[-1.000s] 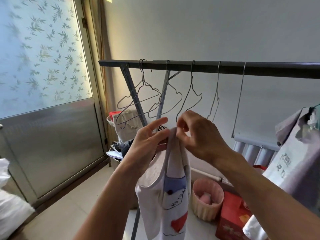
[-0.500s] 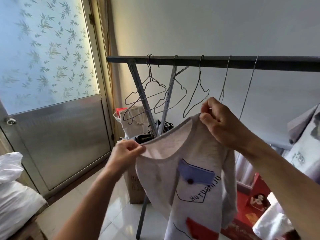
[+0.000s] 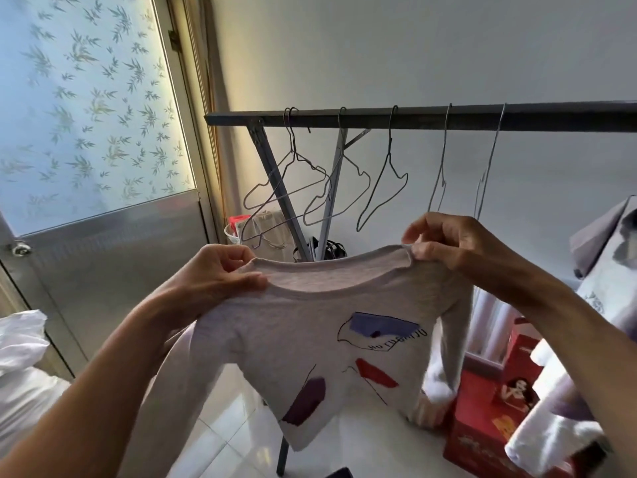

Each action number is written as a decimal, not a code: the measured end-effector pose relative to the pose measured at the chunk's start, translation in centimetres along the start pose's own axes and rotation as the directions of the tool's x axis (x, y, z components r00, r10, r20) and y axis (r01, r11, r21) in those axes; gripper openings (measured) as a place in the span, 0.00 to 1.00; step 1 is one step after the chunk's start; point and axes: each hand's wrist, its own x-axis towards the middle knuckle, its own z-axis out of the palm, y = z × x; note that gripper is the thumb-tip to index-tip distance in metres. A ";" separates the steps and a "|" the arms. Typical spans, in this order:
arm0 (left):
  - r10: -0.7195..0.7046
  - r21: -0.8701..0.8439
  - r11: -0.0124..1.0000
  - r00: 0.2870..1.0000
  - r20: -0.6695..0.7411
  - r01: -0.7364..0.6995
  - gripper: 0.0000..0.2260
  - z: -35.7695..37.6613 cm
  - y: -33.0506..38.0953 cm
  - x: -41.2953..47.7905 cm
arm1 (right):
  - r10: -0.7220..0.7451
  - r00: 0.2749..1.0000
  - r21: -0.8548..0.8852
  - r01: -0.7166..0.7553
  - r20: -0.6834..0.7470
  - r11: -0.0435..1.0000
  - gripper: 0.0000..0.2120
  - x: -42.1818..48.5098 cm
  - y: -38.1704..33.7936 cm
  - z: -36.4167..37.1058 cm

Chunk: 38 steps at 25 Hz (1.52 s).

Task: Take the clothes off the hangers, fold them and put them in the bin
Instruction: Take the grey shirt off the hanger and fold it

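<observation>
A small light grey long-sleeved shirt (image 3: 303, 343) with blue, red and purple patches hangs spread out in the air in front of me. My left hand (image 3: 213, 274) pinches its left shoulder and my right hand (image 3: 451, 243) pinches its right shoulder, so the neckline is stretched between them. Behind it, several bare wire hangers (image 3: 379, 191) dangle from the dark clothes rail (image 3: 448, 117). More pale clothes (image 3: 606, 257) hang at the right edge. No bin is clearly visible.
The rail's slanted metal legs (image 3: 272, 188) stand just behind the shirt. A metal door with frosted leaf-patterned glass (image 3: 89, 108) is on the left, white bags (image 3: 20, 339) lie at lower left, and red boxes (image 3: 496, 429) sit on the tiled floor at lower right.
The shirt was bunched between both hands close together; my hands have moved apart to its shoulders and it is now spread flat, held lower and wider.
</observation>
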 end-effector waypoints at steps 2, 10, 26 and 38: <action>-0.054 0.027 0.998 0.993 0.104 0.052 0.12 -1.1 0.4 -0.4 | -0.025 1.000 0.015 0.025 0.007 1.000 0.07 0.0 0.1 0.0; -0.069 -0.105 0.993 0.992 -0.103 0.058 0.15 -0.3 -1.4 -0.8 | 0.084 0.996 0.251 -0.075 -0.026 0.965 0.11 0.3 1.1 1.9; -0.002 -0.061 0.998 0.897 -0.442 -0.028 0.09 12.4 -1.1 0.2 | 0.270 0.916 0.407 -0.135 -0.296 0.904 0.13 -0.3 -0.6 11.8; -0.028 -0.177 0.984 0.943 -0.331 -0.033 0.19 13.9 0.7 -0.8 | 0.197 0.956 0.388 -0.101 -0.216 0.916 0.13 -0.8 -1.9 11.9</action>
